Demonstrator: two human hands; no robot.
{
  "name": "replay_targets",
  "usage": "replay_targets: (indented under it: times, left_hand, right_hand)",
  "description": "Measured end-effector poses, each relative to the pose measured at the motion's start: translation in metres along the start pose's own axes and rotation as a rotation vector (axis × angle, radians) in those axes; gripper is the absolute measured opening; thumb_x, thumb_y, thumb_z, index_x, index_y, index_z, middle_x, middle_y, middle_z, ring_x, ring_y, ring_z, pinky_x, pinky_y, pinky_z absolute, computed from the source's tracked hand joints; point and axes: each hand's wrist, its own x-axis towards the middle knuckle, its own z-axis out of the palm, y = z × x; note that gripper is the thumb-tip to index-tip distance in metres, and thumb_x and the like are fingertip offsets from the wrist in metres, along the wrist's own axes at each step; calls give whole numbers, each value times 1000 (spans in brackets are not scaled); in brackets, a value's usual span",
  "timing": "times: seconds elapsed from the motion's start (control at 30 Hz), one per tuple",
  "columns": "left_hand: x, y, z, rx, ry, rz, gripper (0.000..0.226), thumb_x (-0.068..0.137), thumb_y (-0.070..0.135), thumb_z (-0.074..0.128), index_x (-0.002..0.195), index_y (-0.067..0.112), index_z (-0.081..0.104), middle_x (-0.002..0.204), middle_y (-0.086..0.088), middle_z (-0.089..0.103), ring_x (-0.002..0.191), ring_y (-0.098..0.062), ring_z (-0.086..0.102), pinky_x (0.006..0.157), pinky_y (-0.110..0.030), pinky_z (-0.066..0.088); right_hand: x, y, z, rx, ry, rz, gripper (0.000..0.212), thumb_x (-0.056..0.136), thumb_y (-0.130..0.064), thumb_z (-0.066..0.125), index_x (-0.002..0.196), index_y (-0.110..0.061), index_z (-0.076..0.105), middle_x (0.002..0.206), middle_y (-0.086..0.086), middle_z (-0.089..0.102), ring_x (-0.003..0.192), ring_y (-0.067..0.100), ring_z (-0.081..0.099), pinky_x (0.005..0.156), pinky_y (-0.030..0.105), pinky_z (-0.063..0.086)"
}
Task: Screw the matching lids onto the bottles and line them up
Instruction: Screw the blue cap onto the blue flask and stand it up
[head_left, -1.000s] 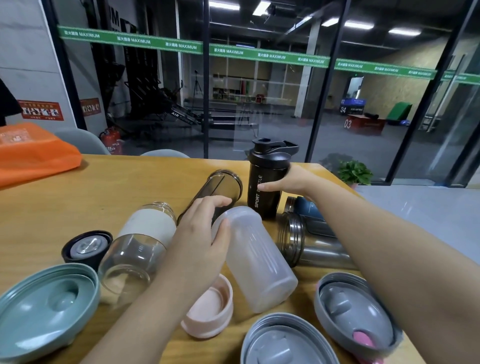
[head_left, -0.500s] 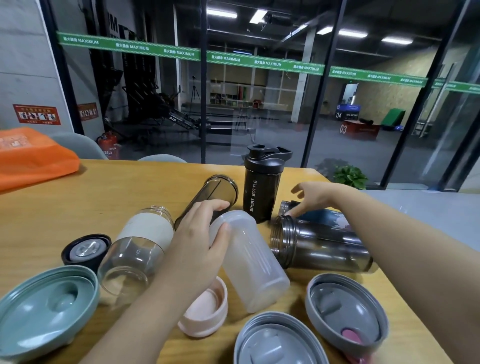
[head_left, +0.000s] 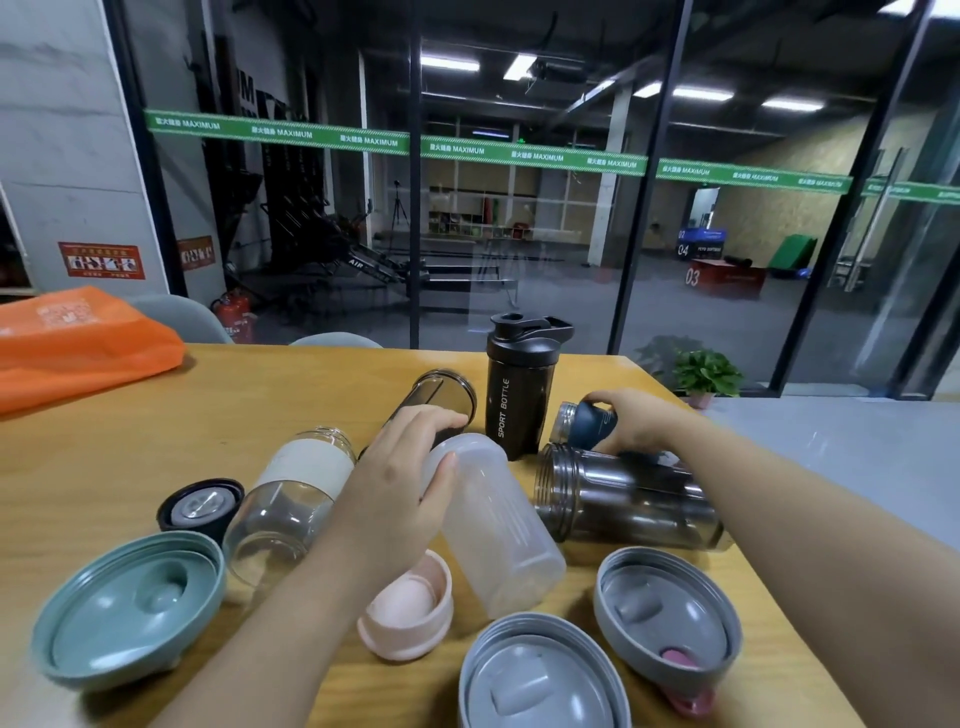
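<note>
A black sport bottle (head_left: 519, 395) stands upright with its lid on at the far middle of the wooden table (head_left: 156, 426). My left hand (head_left: 400, 483) grips a frosted bottle (head_left: 498, 530) lying on its side. My right hand (head_left: 639, 421) holds a dark blue bottle (head_left: 584, 421) lying behind a smoky grey bottle (head_left: 623, 499). A glass bottle with a white sleeve (head_left: 291, 493) and a dark clear bottle (head_left: 441, 395) also lie flat. Loose lids sit near me: teal (head_left: 130, 608), black (head_left: 200, 506), pink (head_left: 408, 608), and two grey ones (head_left: 540, 675) (head_left: 670, 618).
An orange bag (head_left: 78, 338) lies at the table's far left. Chair backs (head_left: 176, 317) stand behind the far edge. The table's right edge runs close past the grey lids. A glass wall and a potted plant (head_left: 706, 374) lie beyond.
My right hand let go of the black sport bottle, moved right and down, and took hold of the dark blue bottle. The left hand stayed on the frosted bottle.
</note>
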Motion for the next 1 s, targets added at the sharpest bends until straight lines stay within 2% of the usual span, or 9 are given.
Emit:
replay_targets:
  times: [0.2, 0.3, 0.37, 0.43, 0.57, 0.67, 0.8, 0.93, 1.0]
  left_hand:
    - [14, 12, -21, 48, -26, -32, 25, 93, 16, 48, 116, 20, 56, 109, 14, 49, 95, 2, 45, 83, -4, 34]
    - [23, 12, -38, 107, -72, -78, 27, 94, 14, 48, 120, 20, 53, 114, 12, 48, 105, -5, 46, 85, -10, 34]
    - [26, 7, -51, 173, -134, -177, 32, 95, 15, 45, 126, 23, 47, 125, 9, 47, 115, -11, 46, 93, -26, 40]
    - [25, -3, -64, 260, -198, -284, 39, 96, 12, 43, 133, 25, 40, 135, 6, 43, 120, -15, 46, 98, -33, 41]
    - [22, -35, -89, 347, -266, -445, 49, 93, 3, 44, 136, 24, 35, 140, 0, 42, 124, -20, 46, 102, -35, 39]
    - [21, -54, -104, 346, -335, -534, 51, 91, -1, 45, 135, 24, 37, 137, -2, 46, 119, -20, 48, 99, -34, 40]
    - [22, -70, -122, 364, -565, -628, 52, 90, 2, 51, 135, 25, 40, 135, -3, 48, 119, -20, 49, 97, -31, 41]
    - [24, -75, -131, 486, -800, -726, 63, 88, 7, 56, 141, 33, 33, 149, -5, 36, 128, -23, 44, 93, -28, 39]
    - [26, -73, -129, 507, -889, -754, 67, 89, 8, 55, 143, 38, 29, 152, -3, 30, 126, -24, 43, 80, -24, 43]
  right_hand:
    - [-28, -16, -30, 21, 168, -116, 81, 68, -25, 84, 137, -28, 42, 134, 2, 51, 117, 25, 50, 97, 36, 42]
    - [-39, -29, -39, -1, 220, -171, 82, 68, -22, 83, 138, -28, 40, 135, 1, 51, 119, 24, 50, 97, 38, 43]
    - [-46, -38, -39, -25, 261, -191, 84, 67, -22, 83, 138, -29, 38, 134, 1, 52, 118, 25, 51, 98, 40, 45]
    - [-53, -47, -36, -67, 306, -206, 85, 67, -25, 82, 138, -33, 36, 133, -1, 53, 115, 25, 53, 96, 45, 47]
    - [-65, -62, -27, -187, 410, -268, 81, 72, -33, 78, 139, -36, 33, 130, -2, 54, 115, 23, 52, 95, 44, 45]
    - [-73, -75, -20, -230, 477, -337, 78, 73, -35, 76, 139, -37, 33, 130, -4, 54, 114, 21, 51, 94, 41, 43]
    - [-83, -96, -13, -236, 526, -402, 77, 76, -36, 73, 140, -37, 32, 133, -5, 51, 119, 21, 47, 100, 43, 37]
    - [-89, -118, -7, -235, 523, -475, 74, 78, -38, 71, 140, -37, 32, 134, -5, 50, 121, 20, 45, 102, 42, 34]
    - [-90, -126, -3, -236, 525, -497, 72, 78, -38, 70, 140, -37, 32, 134, -6, 49, 121, 20, 44, 103, 41, 33]
